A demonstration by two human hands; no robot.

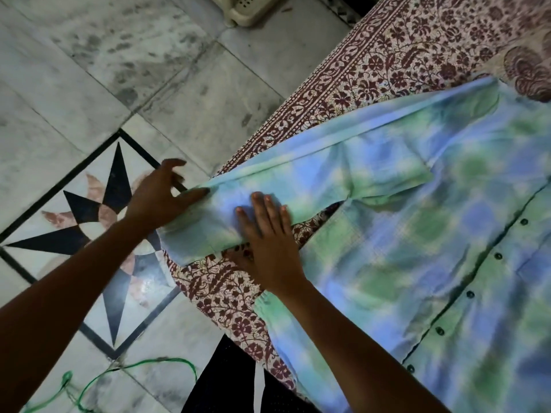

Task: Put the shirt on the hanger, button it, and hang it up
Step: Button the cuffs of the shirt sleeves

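A blue, green and white tie-dye shirt [417, 234] lies flat on the bed, front up, with a row of dark buttons down its placket at the right. One long sleeve [298, 180] stretches toward the bed's edge. My left hand [161, 195] pinches the cuff end of that sleeve at the bed's corner, thumb on the cloth. My right hand [268, 231] lies flat on the sleeve, fingers spread, pressing it down. No hanger is in view.
The bed is covered by a cream sheet with maroon floral print [402, 55]. Left of it is a marble floor with a dark star inlay [98, 216]. A green cord [98, 380] lies on the floor. A cream plastic basket [247, 7] stands at the top.
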